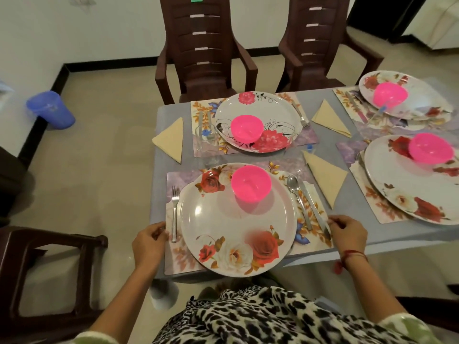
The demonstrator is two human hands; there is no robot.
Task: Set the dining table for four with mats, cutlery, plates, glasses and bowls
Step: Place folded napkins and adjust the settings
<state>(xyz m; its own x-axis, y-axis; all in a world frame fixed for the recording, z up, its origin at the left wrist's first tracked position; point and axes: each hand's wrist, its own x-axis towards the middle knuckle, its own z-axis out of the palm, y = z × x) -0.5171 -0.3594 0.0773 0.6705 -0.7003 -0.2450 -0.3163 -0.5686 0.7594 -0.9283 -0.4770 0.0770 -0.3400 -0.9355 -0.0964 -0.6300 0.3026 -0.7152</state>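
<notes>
Grey table (pixel 367 234) holds four floral plates, four pink bowls; left hand (pixel 149 242) and right hand (pixel 347 233) pinch the nearest floral mat's (pixel 178 259) edges.

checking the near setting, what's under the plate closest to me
A floral rectangular placemat lies under the round rose-patterned plate, its edges showing all round. Its middle is covered.

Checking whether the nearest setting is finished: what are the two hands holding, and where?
Both grip the nearest placemat: left hand pinches its left edge beside the fork, right hand its right edge by the knife.
</notes>
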